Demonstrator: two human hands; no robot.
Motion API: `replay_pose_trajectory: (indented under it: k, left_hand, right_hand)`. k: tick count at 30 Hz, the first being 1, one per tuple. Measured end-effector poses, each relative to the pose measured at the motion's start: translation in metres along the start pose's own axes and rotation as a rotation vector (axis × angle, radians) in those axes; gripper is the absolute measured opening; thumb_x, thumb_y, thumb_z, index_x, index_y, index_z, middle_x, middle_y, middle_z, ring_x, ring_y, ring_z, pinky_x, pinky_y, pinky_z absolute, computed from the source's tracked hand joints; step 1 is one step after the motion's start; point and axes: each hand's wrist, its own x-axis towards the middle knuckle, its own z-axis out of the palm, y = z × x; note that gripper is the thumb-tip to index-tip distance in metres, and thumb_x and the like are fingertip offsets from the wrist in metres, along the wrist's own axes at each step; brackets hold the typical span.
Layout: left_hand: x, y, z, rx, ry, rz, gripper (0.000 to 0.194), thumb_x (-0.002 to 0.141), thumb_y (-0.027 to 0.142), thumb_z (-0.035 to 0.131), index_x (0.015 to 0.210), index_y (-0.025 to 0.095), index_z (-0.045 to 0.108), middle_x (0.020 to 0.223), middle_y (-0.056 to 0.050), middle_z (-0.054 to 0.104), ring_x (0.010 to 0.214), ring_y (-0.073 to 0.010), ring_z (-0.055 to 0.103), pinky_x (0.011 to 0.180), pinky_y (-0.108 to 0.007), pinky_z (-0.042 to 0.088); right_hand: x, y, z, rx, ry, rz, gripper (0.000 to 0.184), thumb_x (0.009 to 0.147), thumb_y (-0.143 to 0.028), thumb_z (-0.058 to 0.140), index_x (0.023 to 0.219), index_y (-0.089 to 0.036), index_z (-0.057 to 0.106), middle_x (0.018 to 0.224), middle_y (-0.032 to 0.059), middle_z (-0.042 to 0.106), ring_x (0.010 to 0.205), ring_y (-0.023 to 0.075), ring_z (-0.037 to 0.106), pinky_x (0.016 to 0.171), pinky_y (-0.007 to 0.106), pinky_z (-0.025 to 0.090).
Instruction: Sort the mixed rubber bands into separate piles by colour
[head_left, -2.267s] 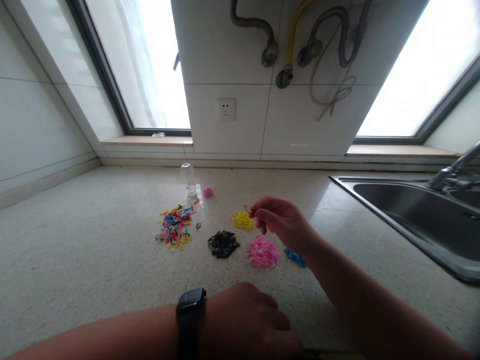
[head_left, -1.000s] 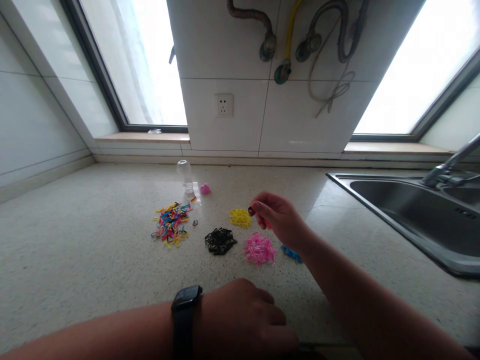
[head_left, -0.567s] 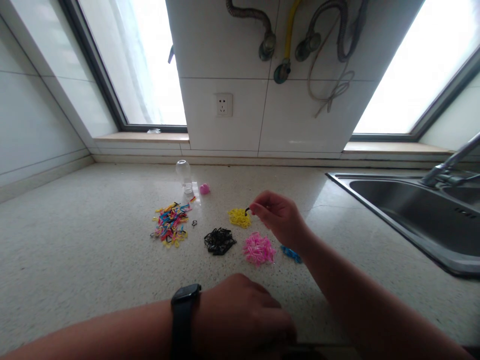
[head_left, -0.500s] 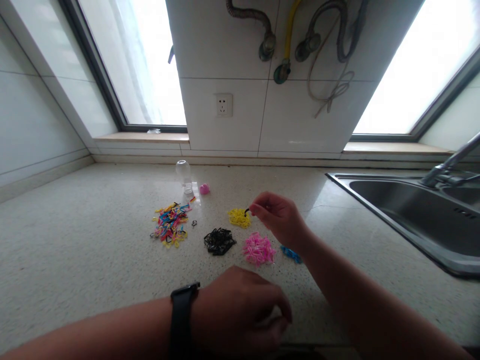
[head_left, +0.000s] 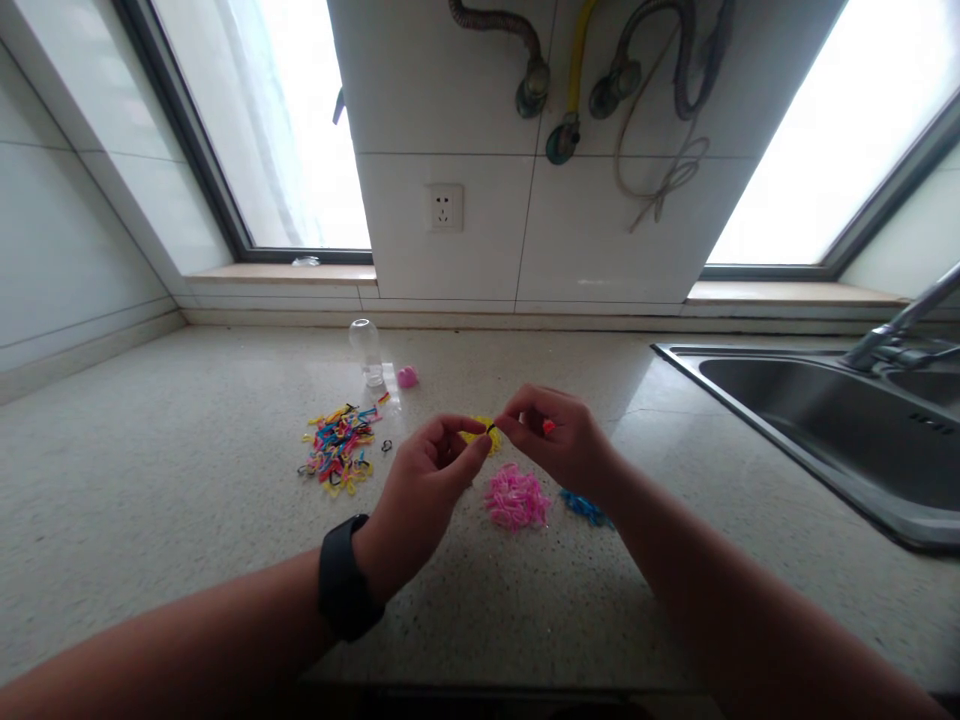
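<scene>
Over the yellow rubber bands (head_left: 496, 439), a small black rubber band (head_left: 491, 428) spans the gap between my two hands. My right hand (head_left: 559, 440) pinches one end of it in its fingertips, and a bit of something red (head_left: 549, 426) shows within the curled fingers. The thumb and forefinger of my left hand (head_left: 424, 490) close on the other end. Below lies a pile of pink rubber bands (head_left: 517, 497). Blue rubber bands (head_left: 585, 508) sit partly behind my right wrist. My left hand covers the black pile.
A mixed heap of coloured rubber bands (head_left: 339, 445) lies on the left, with a loose dark band (head_left: 386, 446) beside it. Behind stand a clear bottle (head_left: 366, 350) and a pink cap (head_left: 407, 377). A steel sink (head_left: 795, 420) is set into the counter at right.
My left hand has risen from the counter's front edge, moving forward to meet my right hand at the black rubber band. The right hand has stayed nearly in place.
</scene>
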Motion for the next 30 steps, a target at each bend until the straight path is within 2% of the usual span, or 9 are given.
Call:
replay_pose_trajectory:
  k: [7, 16, 26, 30]
  left_hand:
    - [0.0000, 0.0056, 0.0026, 0.005, 0.033, -0.056, 0.032, 0.082, 0.042, 0.071, 0.094, 0.013, 0.070, 0.054, 0.005, 0.043, 0.045, -0.0053, 0.030, 0.040, -0.019, 0.019]
    - [0.0018, 0.0017, 0.0017, -0.048, 0.040, -0.087, 0.036, 0.083, 0.049, 0.069, 0.085, 0.014, 0.065, 0.053, 0.006, 0.040, 0.044, -0.0052, 0.028, 0.040, -0.019, 0.019]
    - [0.0019, 0.0045, 0.0020, -0.027, 0.045, -0.060, 0.038, 0.085, 0.051, 0.066, 0.083, 0.014, 0.063, 0.053, 0.006, 0.038, 0.044, -0.0053, 0.028, 0.040, -0.020, 0.018]
    - [0.0028, 0.0037, 0.0011, -0.025, 0.055, -0.039, 0.037, 0.086, 0.050, 0.065, 0.085, 0.014, 0.063, 0.053, 0.007, 0.037, 0.044, -0.0054, 0.027, 0.040, -0.020, 0.018]
  right_hand:
    - [0.0014, -0.0019, 0.0027, 0.064, 0.009, 0.089, 0.022, 0.087, -0.036, 0.064, 0.073, -0.018, 0.063, 0.057, -0.0048, 0.046, 0.051, 0.0083, 0.039, 0.048, 0.024, 0.031]
    - [0.0010, 0.0001, 0.0038, 0.129, -0.048, 0.151, 0.022, 0.088, -0.036, 0.061, 0.075, -0.018, 0.063, 0.056, -0.0044, 0.047, 0.052, 0.0083, 0.039, 0.048, 0.024, 0.030]
    - [0.0006, -0.0043, 0.0022, 0.127, -0.056, 0.114, 0.023, 0.090, -0.036, 0.060, 0.077, -0.018, 0.063, 0.058, -0.0044, 0.048, 0.052, 0.0085, 0.041, 0.048, 0.024, 0.032]
    - [0.0001, -0.0016, 0.0025, 0.087, -0.103, 0.066, 0.022, 0.090, -0.036, 0.061, 0.079, -0.017, 0.065, 0.062, -0.0031, 0.051, 0.054, 0.0085, 0.042, 0.051, 0.024, 0.033]
